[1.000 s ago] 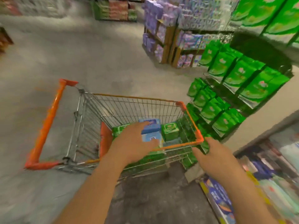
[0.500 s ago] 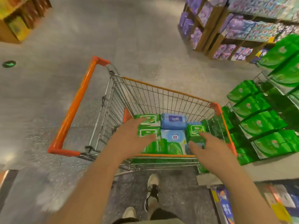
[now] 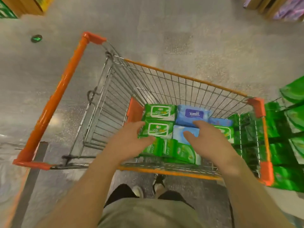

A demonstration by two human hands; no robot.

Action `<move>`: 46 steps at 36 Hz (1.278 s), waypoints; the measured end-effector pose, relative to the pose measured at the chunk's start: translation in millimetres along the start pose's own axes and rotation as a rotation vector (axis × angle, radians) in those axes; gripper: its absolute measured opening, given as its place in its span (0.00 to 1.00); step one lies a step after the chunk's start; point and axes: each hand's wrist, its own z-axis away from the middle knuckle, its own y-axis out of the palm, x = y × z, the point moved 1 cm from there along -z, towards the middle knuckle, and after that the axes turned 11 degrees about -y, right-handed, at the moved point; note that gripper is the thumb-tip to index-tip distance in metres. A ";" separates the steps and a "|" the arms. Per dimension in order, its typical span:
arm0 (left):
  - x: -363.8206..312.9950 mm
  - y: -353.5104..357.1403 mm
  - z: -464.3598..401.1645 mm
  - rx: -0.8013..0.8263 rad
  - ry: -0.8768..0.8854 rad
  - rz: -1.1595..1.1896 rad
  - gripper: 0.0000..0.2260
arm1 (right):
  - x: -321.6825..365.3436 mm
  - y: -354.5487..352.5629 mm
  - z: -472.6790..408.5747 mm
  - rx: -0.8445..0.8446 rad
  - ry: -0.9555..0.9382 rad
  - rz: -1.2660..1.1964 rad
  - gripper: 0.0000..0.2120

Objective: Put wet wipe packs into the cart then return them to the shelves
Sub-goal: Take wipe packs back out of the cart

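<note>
L hand (image 3: 130, 140) grips green pack (image 3: 156, 129) in cart (image 3: 181, 76); R hand (image 3: 207, 142), fingers straight, rests on blue packs (image 3: 179, 133).

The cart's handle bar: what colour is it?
Orange handle bar, clearest in the head view.

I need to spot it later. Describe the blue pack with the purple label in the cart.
The blue pack is a soft, glossy plastic wet wipe pack with a dark purple flap label printed in white. It lies flat, label up, on the top layer in the cart, with a green pack at its left side. The right hand has a fingertip on its near edge.
</note>
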 end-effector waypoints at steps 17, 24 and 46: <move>1.9 47.2 -91.1 0.144 -0.169 -0.166 0.31 | -81.8 42.5 -97.3 0.151 0.047 -0.139 0.32; 14.9 104.4 -151.8 0.298 -0.133 -0.354 0.33 | -98.8 88.0 -127.9 0.235 0.149 -0.240 0.34; 72.7 158.4 -185.2 0.332 -0.578 -0.138 0.61 | -68.6 180.6 -194.3 0.718 0.167 0.289 0.59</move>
